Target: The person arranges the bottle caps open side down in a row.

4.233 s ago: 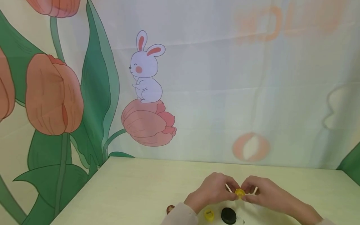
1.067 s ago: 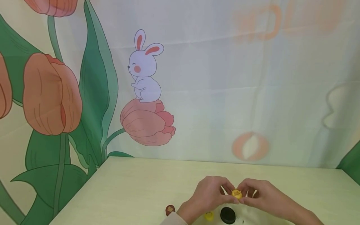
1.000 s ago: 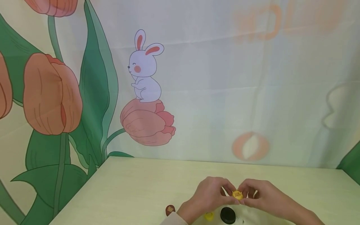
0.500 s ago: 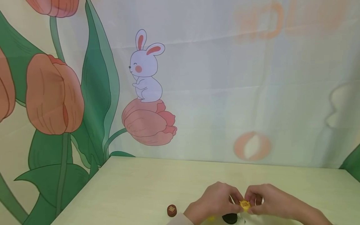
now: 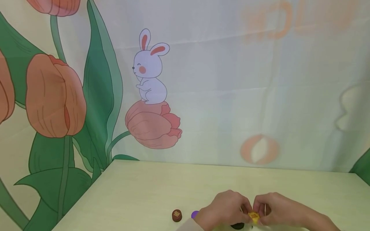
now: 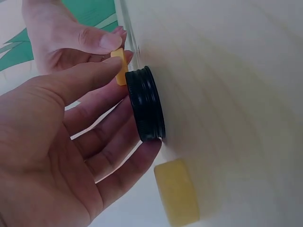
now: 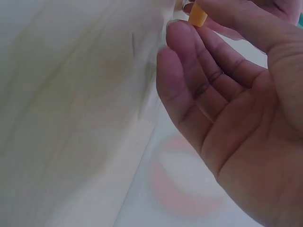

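In the head view my left hand [image 5: 228,208] and right hand [image 5: 281,210] meet at a small yellow bottle cap [image 5: 254,217]. Both pinch it at opposite edges between thumb and fingertips, its dark print facing up. Just below and left of it is a black screw lid [image 5: 237,226], partly behind my left hand. In the left wrist view the held cap [image 6: 119,66] is beside the black lid [image 6: 146,104], close to my left fingers; I cannot tell if they touch it. The right wrist view shows only part of the held cap [image 7: 198,16].
A brown cap [image 5: 177,215] with a gold mark stands on the pale table [image 5: 138,192], left of my hands. Beside my left wrist a purple round thing [image 5: 195,214] is partly covered. Another yellow cap [image 6: 176,191] lies near the black lid. A printed cloth [image 5: 202,96] hangs behind.
Both hands have come down toward the near edge and slightly right with the yellow cap. Its printed face has turned up since the oldest frame. The purple thing has come into sight.
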Available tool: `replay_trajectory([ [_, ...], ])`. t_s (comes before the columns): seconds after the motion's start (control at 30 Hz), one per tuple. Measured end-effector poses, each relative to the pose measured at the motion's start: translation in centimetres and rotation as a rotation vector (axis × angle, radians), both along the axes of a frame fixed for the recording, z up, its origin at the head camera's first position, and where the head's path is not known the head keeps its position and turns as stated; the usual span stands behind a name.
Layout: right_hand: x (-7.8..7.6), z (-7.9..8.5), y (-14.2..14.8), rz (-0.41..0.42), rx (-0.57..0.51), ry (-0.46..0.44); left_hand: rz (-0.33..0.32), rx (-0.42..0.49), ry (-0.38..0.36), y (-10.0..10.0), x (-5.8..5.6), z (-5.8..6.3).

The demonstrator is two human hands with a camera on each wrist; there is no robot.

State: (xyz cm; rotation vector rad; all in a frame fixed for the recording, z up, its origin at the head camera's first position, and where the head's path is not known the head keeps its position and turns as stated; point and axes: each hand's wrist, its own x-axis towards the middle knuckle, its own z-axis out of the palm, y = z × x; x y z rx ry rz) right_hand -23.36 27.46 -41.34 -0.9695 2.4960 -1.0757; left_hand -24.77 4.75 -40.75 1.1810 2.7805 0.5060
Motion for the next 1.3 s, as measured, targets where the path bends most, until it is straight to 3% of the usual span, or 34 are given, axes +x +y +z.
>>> replay_trajectory([
  [0.27, 0.2, -0.3, -0.1, -0.017, -0.01, -0.127, 0.035, -0.054, 0.049, 0.7, 0.3, -0.1],
  [0.63, 0.4, -0.2, -0.1, -0.005, -0.031, -0.195, 0.04, -0.111, 0.114, 1.1, 0.5, -0.2],
  [0.8, 0.4, 0.5, 0.2, 0.005, -0.004, -0.083, 0.035, -0.09, 0.066, 0.8, 0.2, -0.2],
  [1.0, -0.1, 1.7, 1.8, -0.054, 0.014, 0.076, 0.044, -0.008, -0.027, 0.5, -0.6, 0.2],
  [1.17, -0.5, 1.9, 3.2, -0.106, 0.013, 0.107, 0.071, 0.036, -0.083, 1.1, -1.2, 0.4],
  [1.3, -0.8, 1.6, 4.1, -0.129, 0.002, 0.083, 0.094, 0.033, -0.075, 2.0, -1.5, 0.4],
])
